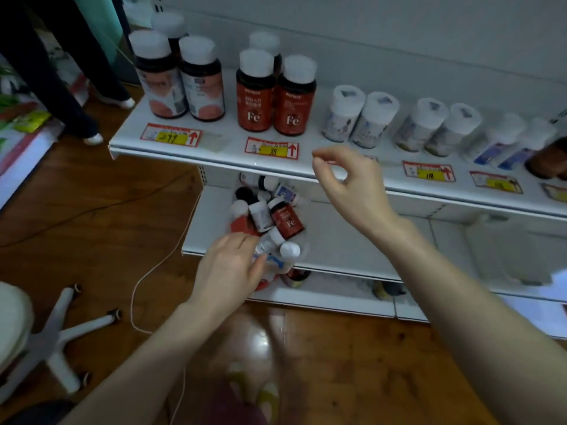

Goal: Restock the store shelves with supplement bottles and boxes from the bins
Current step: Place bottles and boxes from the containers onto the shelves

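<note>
Our left hand (228,268) in the bottle pile (287,220), gripping a small white bottle (270,240), our right hand (346,185) up, loosely curled, empty.

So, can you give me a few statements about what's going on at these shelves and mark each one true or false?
1. Two red Fe bottles stand upright on the upper shelf. True.
2. The right hand is holding a bottle. False: it holds nothing and hangs in front of the upper shelf's edge with its fingers loosely curled.
3. The left hand is down at the pile of loose bottles on the lower shelf. True.
4. The red Fe bottles have black caps. False: the caps are white.
</note>
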Tool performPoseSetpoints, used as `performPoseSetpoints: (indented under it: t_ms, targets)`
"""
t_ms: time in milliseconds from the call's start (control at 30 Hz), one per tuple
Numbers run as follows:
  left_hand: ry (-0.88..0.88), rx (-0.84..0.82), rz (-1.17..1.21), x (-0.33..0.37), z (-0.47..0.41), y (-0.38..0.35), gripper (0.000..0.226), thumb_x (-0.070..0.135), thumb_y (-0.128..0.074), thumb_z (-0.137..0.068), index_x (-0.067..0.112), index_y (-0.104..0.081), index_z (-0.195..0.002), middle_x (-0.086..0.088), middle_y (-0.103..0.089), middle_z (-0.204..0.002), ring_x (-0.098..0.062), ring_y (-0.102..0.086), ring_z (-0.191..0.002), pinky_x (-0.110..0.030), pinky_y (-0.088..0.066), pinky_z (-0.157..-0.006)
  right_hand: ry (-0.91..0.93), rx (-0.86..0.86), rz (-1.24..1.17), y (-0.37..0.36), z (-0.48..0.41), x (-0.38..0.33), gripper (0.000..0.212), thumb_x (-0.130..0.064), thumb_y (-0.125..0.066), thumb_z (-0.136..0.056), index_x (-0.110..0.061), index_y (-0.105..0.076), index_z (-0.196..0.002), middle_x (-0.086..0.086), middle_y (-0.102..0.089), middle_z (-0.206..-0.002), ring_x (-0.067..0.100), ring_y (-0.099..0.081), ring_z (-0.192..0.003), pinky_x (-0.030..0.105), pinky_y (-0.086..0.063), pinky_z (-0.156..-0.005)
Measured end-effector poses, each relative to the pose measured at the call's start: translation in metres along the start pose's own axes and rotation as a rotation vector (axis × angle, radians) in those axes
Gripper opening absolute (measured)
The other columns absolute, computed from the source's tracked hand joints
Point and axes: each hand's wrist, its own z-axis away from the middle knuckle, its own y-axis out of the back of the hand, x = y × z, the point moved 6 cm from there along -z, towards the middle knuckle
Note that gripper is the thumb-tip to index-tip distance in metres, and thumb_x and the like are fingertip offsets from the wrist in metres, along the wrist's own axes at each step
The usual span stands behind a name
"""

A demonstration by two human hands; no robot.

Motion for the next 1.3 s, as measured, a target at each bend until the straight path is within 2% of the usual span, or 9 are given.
performPoseSetpoints:
  t_ms: [267, 433, 567, 667, 733, 800, 933, 1200, 1300]
  targets:
    - [0.034, -0.146, -0.029, -0.046, 0.000, -0.054, 0.042, 0.031, -0.041, -0.081, 0.000, -0.069, -0.086, -0.013, -0.068, -0.079, -0.030, -0.065, -0.072, -0.032, -0.053, -0.063, -0.177, -0.141, -0.008, -0.074, 0.053, 0.060, 0.018, -0.012, -0.058, -0.088, -0.004, -0.068, -0.101, 0.009, -0.069, -0.102, 0.016, -0.059, -0.096, 0.004, -0.032, -0.075]
    - [0.025, -0.164, -0.063, -0.079, -0.020, -0.103, 0.034, 0.028, -0.048, -0.079, -0.001, -0.066, -0.083, -0.015, -0.066, -0.075, -0.032, -0.063, -0.068, -0.032, -0.051, -0.058, -0.305, -0.216, 0.041, -0.134, 0.066, 0.117, 0.024, -0.017, -0.056, -0.090, -0.007, -0.064, -0.111, 0.008, -0.066, -0.111, 0.022, -0.058, -0.102, 0.016, -0.035, -0.080]
    - [0.024, -0.198, -0.057, -0.107, -0.029, -0.152, 0.044, 0.032, -0.042, -0.082, -0.004, -0.066, -0.092, -0.020, -0.066, -0.091, -0.037, -0.064, -0.085, -0.040, -0.052, -0.074, -0.320, -0.228, 0.093, -0.173, 0.067, 0.162, 0.026, -0.017, -0.058, -0.088, -0.007, -0.063, -0.111, 0.011, -0.064, -0.110, 0.024, -0.057, -0.099, 0.014, -0.029, -0.069]
    - [0.068, -0.223, -0.061, -0.126, -0.031, -0.183, 0.052, 0.034, -0.047, -0.086, -0.006, -0.058, -0.117, -0.028, -0.055, -0.124, -0.041, -0.049, -0.121, -0.053, -0.040, -0.096, -0.337, -0.262, 0.158, -0.198, 0.058, 0.189, 0.031, -0.019, -0.060, -0.085, -0.004, -0.060, -0.112, 0.015, -0.061, -0.109, 0.028, -0.055, -0.099, 0.020, -0.029, -0.067]
    - [0.094, -0.229, -0.086, -0.135, -0.033, -0.198, 0.059, 0.039, -0.039, -0.094, -0.002, -0.042, -0.135, -0.022, -0.037, -0.144, -0.033, -0.027, -0.138, -0.049, -0.026, -0.109, -0.351, -0.277, 0.216, -0.214, 0.049, 0.204, 0.037, -0.022, -0.063, -0.083, -0.002, -0.057, -0.114, 0.018, -0.059, -0.108, 0.032, -0.053, -0.098, 0.026, -0.030, -0.069]
    - [0.119, -0.253, -0.091, -0.143, -0.032, -0.210, 0.066, 0.049, -0.024, -0.096, 0.005, -0.027, -0.145, -0.014, -0.020, -0.153, -0.024, -0.009, -0.144, -0.038, -0.010, -0.115, -0.379, -0.295, 0.268, -0.229, 0.040, 0.215, 0.046, -0.026, -0.064, -0.082, -0.003, -0.051, -0.120, 0.019, -0.056, -0.112, 0.033, -0.051, -0.102, 0.029, -0.032, -0.074]
    - [0.134, -0.206, -0.020, -0.146, -0.028, -0.217, 0.084, 0.055, -0.002, -0.082, 0.006, -0.033, -0.142, -0.014, -0.024, -0.152, -0.023, -0.011, -0.144, -0.030, 0.000, -0.110, -0.483, -0.386, 0.288, -0.255, 0.030, 0.234, 0.072, -0.035, -0.065, -0.080, -0.013, -0.030, -0.139, 0.017, -0.050, -0.124, 0.035, -0.046, -0.114, 0.037, -0.038, -0.091]
    - [0.148, -0.201, 0.017, -0.143, -0.031, -0.214, 0.080, 0.056, -0.012, -0.085, 0.005, -0.037, -0.140, -0.012, -0.028, -0.151, -0.023, -0.014, -0.143, -0.031, -0.004, -0.112, -0.520, -0.301, 0.325, -0.253, 0.019, 0.238, 0.064, -0.035, -0.062, -0.081, -0.013, -0.034, -0.134, 0.015, -0.052, -0.122, 0.034, -0.049, -0.111, 0.038, -0.041, -0.086]
    - [0.148, -0.192, 0.023, -0.143, -0.040, -0.209, 0.073, 0.053, -0.023, -0.086, 0.005, -0.042, -0.137, -0.015, -0.040, -0.144, -0.029, -0.029, -0.137, -0.038, -0.020, -0.112, -0.536, -0.169, 0.164, -0.229, 0.025, 0.230, 0.058, -0.034, -0.066, -0.078, -0.014, -0.041, -0.126, 0.011, -0.059, -0.115, 0.031, -0.055, -0.104, 0.036, -0.045, -0.083]
